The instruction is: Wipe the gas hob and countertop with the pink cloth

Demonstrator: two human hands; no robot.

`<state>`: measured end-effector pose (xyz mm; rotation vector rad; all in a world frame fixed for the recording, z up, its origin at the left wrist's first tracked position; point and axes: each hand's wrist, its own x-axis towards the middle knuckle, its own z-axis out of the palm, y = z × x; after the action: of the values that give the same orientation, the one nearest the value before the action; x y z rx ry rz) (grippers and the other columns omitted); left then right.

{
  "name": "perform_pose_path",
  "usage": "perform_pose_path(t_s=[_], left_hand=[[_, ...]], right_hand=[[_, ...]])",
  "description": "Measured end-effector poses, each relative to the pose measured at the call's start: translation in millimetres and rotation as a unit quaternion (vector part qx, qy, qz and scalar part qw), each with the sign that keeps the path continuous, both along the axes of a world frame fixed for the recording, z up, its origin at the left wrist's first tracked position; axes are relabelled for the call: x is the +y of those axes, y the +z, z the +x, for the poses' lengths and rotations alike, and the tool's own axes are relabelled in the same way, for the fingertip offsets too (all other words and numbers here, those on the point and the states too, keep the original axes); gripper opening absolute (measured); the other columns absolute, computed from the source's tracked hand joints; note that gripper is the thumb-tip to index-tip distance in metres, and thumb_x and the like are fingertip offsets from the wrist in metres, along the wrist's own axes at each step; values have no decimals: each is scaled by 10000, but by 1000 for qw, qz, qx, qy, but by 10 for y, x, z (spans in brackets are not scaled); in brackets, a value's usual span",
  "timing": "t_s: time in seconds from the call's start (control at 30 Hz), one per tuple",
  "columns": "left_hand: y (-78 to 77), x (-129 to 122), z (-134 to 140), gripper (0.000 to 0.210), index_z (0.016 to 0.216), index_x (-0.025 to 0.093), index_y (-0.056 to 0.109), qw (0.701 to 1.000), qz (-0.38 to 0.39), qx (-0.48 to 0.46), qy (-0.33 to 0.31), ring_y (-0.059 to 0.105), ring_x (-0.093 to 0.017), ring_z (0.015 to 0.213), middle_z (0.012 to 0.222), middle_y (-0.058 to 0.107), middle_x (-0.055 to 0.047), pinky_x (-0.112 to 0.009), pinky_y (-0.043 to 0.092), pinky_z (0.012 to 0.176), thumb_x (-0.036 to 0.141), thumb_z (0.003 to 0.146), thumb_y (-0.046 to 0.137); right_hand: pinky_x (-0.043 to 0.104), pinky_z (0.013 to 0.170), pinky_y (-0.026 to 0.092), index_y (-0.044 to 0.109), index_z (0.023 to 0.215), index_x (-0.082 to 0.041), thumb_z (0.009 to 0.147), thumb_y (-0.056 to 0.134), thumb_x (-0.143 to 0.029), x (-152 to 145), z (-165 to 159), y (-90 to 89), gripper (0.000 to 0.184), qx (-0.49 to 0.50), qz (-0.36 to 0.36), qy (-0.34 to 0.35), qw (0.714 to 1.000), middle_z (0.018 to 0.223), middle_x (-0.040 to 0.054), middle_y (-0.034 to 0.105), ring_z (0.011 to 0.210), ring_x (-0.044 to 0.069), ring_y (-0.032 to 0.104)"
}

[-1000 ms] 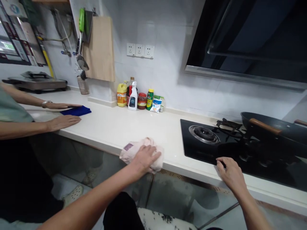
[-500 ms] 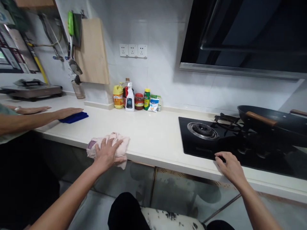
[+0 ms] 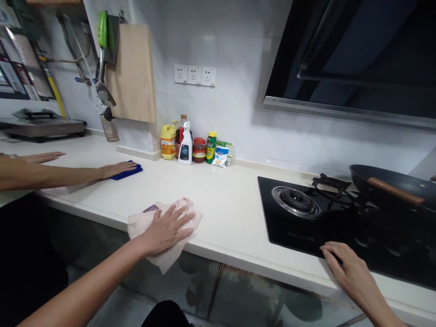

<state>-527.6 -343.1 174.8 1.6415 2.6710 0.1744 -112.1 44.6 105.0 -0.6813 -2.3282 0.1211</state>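
Observation:
My left hand [image 3: 166, 229] lies flat with fingers spread on a pale pink cloth [image 3: 145, 222], near the counter's front edge. The cloth has a purple patch at its back, and its front corner hangs over the edge. My right hand [image 3: 347, 261] rests at the front border of the black gas hob [image 3: 289, 231]. Its fingers are loosely curled in toward the thumb, and nothing shows in them. To the left, another person's hand [image 3: 119, 169] lies on a folded dark blue cloth [image 3: 136, 171]. That person's other hand [image 3: 42, 157] lies flat on the counter.
Against the wall stand a yellow jug [image 3: 168, 141], a white spray bottle [image 3: 185, 145], a red-lidded jar [image 3: 199, 150] and a green container [image 3: 211, 147]. A wok [image 3: 391, 177] sits on the hob beneath a range hood [image 3: 357, 59]. A cutting board [image 3: 132, 72] hangs at left.
My left hand has slid the pink cloth to the right, and it lies more spread out. The other person's hand has pushed the blue cloth right. The view has shifted slightly.

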Motion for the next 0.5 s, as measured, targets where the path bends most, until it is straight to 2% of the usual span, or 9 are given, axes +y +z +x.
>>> perform_pose_path(t_s=[0.1, 0.2, 0.27, 0.33, 0.4, 0.5], left_hand=[[78, 234, -107, 590, 1501, 412, 398, 999, -21, -32, -32, 141, -367, 1514, 1660, 206, -26, -676, 144, 1132, 645, 960, 358], [85, 565, -267, 654, 1526, 390, 350, 999, -14, -32, -38, 130, -347, 1521, 1672, 151, -34, -655, 113, 1151, 681, 941, 356], [60, 816, -406, 776, 1573, 328, 243, 1000, 8, -26, -12, 145, -335, 1520, 1676, 118, -82, -615, 120, 1167, 706, 910, 386], [30, 1066, -569, 927, 1590, 224, 189, 998, 38, -15, 46, 181, -344, 1508, 1662, 145, -161, -552, 164, 1174, 739, 859, 434], [12, 1301, -752, 968, 1551, 158, 297, 994, 53, 4, 99, 222, -377, 1483, 1618, 250, -212, -510, 209, 1158, 770, 817, 449], [22, 1622, -1033, 918, 1457, 185, 463, 991, 33, 20, 126, 290, -422, 1425, 1517, 428, -202, -528, 240, 1120, 820, 799, 386]], right_hand=[[416, 908, 528, 720, 915, -256, 917, 493, -514, 53, 48, 6, 344, -23, -3, 15, 1000, 1040, 74, 702, 982, 255, 663], [415, 911, 536, 727, 932, -258, 919, 489, -534, 57, 105, 2, 365, -28, -15, 20, 999, 1063, 79, 704, 988, 258, 668], [416, 909, 542, 733, 948, -261, 931, 466, -540, 25, 143, -20, 387, -18, -20, 5, 1000, 1088, 81, 704, 1000, 261, 671], [423, 899, 550, 740, 972, -260, 948, 433, -535, -24, 167, -58, 413, 0, -18, -25, 1000, 1110, 85, 707, 1020, 270, 674], [445, 880, 560, 747, 978, -257, 954, 413, -534, -72, 163, -98, 435, 15, -4, -59, 998, 1109, 90, 717, 1030, 289, 678], [465, 833, 578, 758, 946, -265, 951, 418, -522, -106, 127, -141, 426, 3, 21, -103, 994, 1079, 82, 737, 996, 306, 695]])
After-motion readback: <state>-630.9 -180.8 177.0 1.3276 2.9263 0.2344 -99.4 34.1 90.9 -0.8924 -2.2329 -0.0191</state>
